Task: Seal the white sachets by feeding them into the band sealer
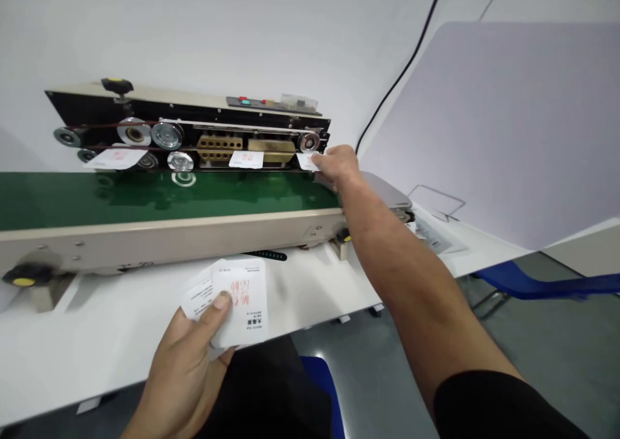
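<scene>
My left hand (186, 361) is closed on a small stack of white packets (237, 300) with red print, held over the near edge of the white table (97, 336). My right hand (339, 164) reaches across to the right end of the band sealer (194, 132) and pinches a white packet (307, 161) at the intake slot. Two more white packets, one mid-machine (246, 159) and one at the left (115, 158), hang in the sealing slot above the green conveyor belt (159, 197).
A black cable (411, 58) runs up the white wall behind the machine. A large pale board (504, 129) leans at the right. Blue chair parts (533, 284) stand beyond the table's right corner. Yellow-capped knobs (24, 276) sit on the machine's front.
</scene>
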`<state>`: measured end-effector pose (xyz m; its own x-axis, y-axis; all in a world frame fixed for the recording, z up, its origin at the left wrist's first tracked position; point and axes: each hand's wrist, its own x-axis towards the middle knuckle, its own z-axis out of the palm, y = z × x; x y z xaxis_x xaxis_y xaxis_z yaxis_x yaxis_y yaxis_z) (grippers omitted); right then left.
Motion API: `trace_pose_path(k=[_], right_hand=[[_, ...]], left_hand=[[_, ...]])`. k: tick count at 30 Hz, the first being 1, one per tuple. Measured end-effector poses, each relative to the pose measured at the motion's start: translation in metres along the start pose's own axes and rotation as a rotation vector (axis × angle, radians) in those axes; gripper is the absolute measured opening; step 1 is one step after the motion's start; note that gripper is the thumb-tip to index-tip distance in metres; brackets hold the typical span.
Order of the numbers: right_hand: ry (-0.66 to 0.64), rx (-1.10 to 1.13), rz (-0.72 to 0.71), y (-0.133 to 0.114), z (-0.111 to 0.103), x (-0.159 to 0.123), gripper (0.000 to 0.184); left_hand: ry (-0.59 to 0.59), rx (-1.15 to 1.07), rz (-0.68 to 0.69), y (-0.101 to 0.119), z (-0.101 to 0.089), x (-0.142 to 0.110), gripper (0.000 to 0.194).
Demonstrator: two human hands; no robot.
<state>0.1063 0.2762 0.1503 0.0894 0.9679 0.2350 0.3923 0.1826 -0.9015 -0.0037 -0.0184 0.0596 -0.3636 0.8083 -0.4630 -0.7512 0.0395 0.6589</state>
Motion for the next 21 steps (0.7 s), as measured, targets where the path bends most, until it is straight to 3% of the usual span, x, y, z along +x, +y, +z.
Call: trace_pose_path(k=[3,4,6,7,9,10,12,14,15,17,19,21], right_hand=[[0.183,-0.082,-0.349,0.002,-0.006,-0.062,0.025],[0.188,-0.103,-0.482,0.006,-0.008,-0.09,0.021],[-0.15,-0.073,-0.531,0.017,-0.013,-0.144,0.022],[-0.353,-0.05,-0.546,0.023,-0.014,-0.165,0.033],[-0.683,-0.042,-0.505,0.03,-0.015,-0.191,0.039],[-0.786,-0.045,-0.489,0.032,-0.016,-0.194,0.033],[-0.857,-0.024,-0.509,0.034,-0.02,-0.188,0.014],[-0.779,0.029,-0.637,0.032,-0.028,-0.174,0.005],[-0.68,0.039,-0.728,0.032,-0.033,-0.167,0.007],[-0.404,-0.009,-0.917,0.031,-0.042,-0.155,0.018],[-0.092,-0.118,-1.049,0.032,-0.048,-0.143,0.023],[0.158,-0.211,-1.092,0.034,-0.053,-0.126,0.021]], left_hand=[[-0.005,-0.026,0.066,-0.001,-0.002,0.006,0.056],[0.019,-0.035,0.084,-0.002,-0.001,0.008,0.056],[0.004,-0.052,0.123,-0.004,0.0,0.012,0.055],[-0.035,-0.051,0.142,-0.005,0.001,0.015,0.056],[-0.12,-0.024,0.171,-0.009,0.0,0.02,0.056],[-0.139,-0.006,0.178,-0.011,-0.002,0.022,0.055],[-0.091,0.028,0.186,-0.013,-0.006,0.027,0.046],[0.04,0.055,0.17,-0.014,-0.009,0.03,0.037],[0.113,0.059,0.145,-0.013,-0.008,0.03,0.035],[0.214,0.044,0.061,-0.009,-0.004,0.029,0.035],[0.223,0.01,-0.034,-0.006,0.002,0.025,0.034],[0.203,0.021,-0.122,-0.004,0.005,0.022,0.037]])
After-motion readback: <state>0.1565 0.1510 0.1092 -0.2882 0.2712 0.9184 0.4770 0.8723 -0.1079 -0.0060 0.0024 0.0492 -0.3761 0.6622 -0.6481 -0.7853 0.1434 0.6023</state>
